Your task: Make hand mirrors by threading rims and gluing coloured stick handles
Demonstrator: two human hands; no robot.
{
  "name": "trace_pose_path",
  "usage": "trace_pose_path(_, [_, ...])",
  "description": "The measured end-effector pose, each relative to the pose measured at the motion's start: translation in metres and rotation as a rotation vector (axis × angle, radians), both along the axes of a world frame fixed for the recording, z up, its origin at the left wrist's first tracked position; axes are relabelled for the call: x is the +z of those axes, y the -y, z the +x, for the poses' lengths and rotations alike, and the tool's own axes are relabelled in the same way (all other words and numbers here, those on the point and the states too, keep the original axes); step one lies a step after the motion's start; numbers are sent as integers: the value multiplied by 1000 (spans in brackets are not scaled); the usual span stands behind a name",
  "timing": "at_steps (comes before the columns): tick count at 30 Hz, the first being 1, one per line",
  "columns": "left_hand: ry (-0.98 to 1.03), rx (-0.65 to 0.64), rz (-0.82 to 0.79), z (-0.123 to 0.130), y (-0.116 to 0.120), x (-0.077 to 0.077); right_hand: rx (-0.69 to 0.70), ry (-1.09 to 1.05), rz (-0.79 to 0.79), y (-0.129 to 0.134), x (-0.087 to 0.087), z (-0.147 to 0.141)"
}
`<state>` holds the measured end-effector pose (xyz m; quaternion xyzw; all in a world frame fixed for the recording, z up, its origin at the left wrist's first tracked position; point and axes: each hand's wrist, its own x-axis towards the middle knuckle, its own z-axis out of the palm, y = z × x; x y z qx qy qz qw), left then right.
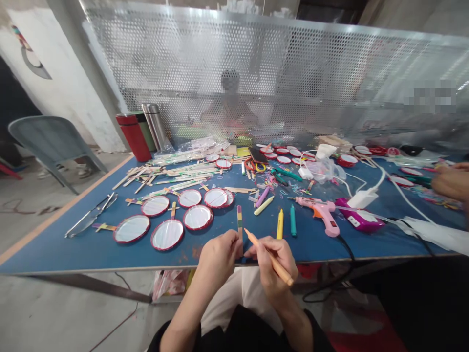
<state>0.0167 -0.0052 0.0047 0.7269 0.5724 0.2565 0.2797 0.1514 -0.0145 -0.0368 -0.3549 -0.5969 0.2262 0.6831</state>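
Observation:
My left hand (pixel 219 254) pinches the lower part of a wooden craft stick (pixel 239 219), which bears coloured bands at its upper end. My right hand (pixel 275 261) holds an orange marker (pixel 273 261) like a pen, its tip close to the right of the stick; whether it touches is hard to tell. Just beyond my right hand lie a yellow marker (pixel 280 221) and a teal marker (pixel 293 221). A pale yellow marker (pixel 264 206) and a purple marker (pixel 261 197) rest further back. To the left are several round white discs with red rims (pixel 167 235), some with coloured sticks attached.
A pink glue gun (pixel 318 210) and a purple box (pixel 357 217) lie at right, with white cables (pixel 399 193) across the table. Loose craft sticks (pixel 190 173), flasks (pixel 135 137) and a perforated metal screen (pixel 256 73) stand behind. Another person's hand (pixel 452 181) is at far right.

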Motion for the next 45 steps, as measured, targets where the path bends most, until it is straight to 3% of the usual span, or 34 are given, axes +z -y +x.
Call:
trace_pose_path(9, [8,5,13,0,2,-1,-6,212,73,-3,-13,6])
trace_pose_path(22, [1,12,7,0,0,-1,44,217,5,-3,-12,8])
trace_pose_path(30, [39,-15,-3,0,-2,0,-33,195,30,-3,-9,4])
trace_pose_path(37, [9,9,3,-1,0,0,53,204,22,-5,-10,6])
trace_pose_path(45, [42,-16,-24,-1,-1,1,-56,170,32,-3,-6,3])
